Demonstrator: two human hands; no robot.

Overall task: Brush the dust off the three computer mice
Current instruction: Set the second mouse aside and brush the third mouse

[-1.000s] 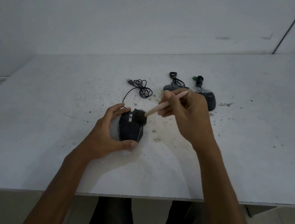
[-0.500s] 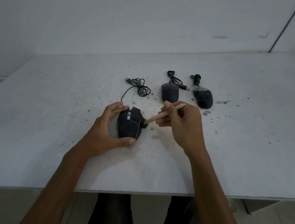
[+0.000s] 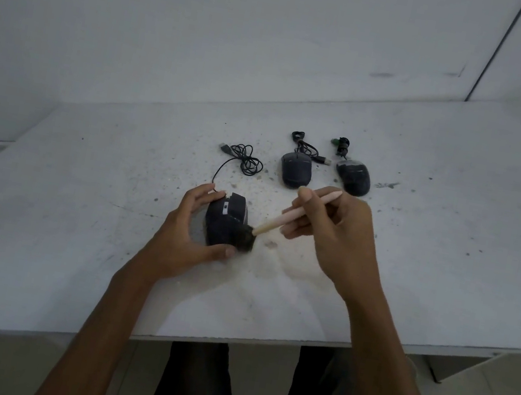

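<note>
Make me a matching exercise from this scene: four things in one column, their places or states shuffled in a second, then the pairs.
Things:
1. Brush
2. Near mouse
3. Middle mouse
4. Far right mouse

States:
A. Lies untouched, a green plug on its bundled cable
B. Steadied by the left hand
C. Held in the right hand
D. Lies untouched between two other mice

Pairs: 1-C, 2-B, 3-D, 4-A

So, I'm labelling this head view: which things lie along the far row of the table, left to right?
Coiled black cable → middle mouse → right mouse.
</note>
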